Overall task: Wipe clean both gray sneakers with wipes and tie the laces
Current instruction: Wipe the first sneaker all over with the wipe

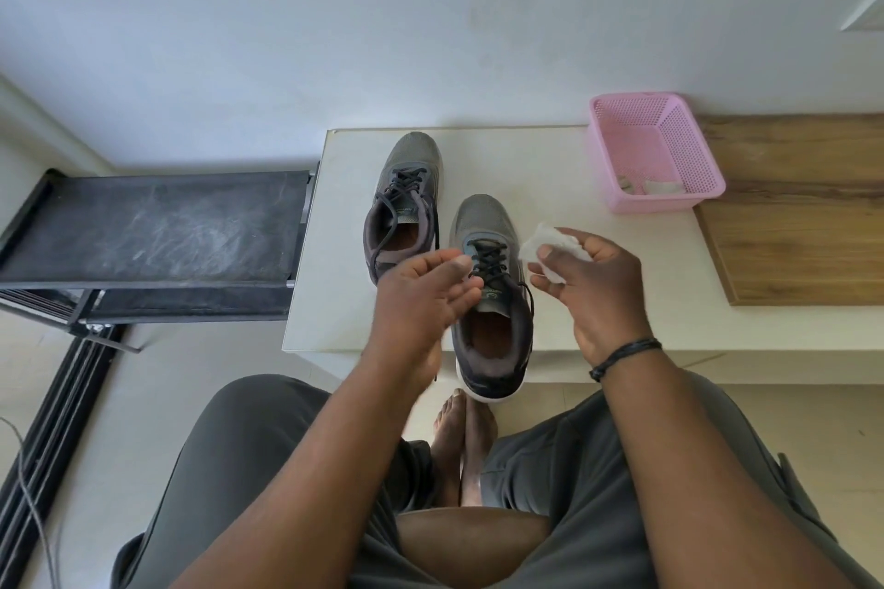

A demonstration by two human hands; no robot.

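Two gray sneakers with black laces stand on a low white table (598,325), toes pointing away from me. The far sneaker (406,187) sits at the left with its laces loose. The near sneaker (492,301) overhangs the table's front edge at the heel, and its laces hang untied. My right hand (593,292) grips a crumpled white wipe (550,249) just right of the near sneaker. My left hand (425,297) hovers over that sneaker's left side, palm up, fingers relaxed and holding nothing.
A pink perforated basket (655,148) with used wipes inside stands at the table's back right, beside a wooden board (803,215). A dark metal rack (153,230) stands left of the table. My knees and bare feet (464,440) are below the table edge.
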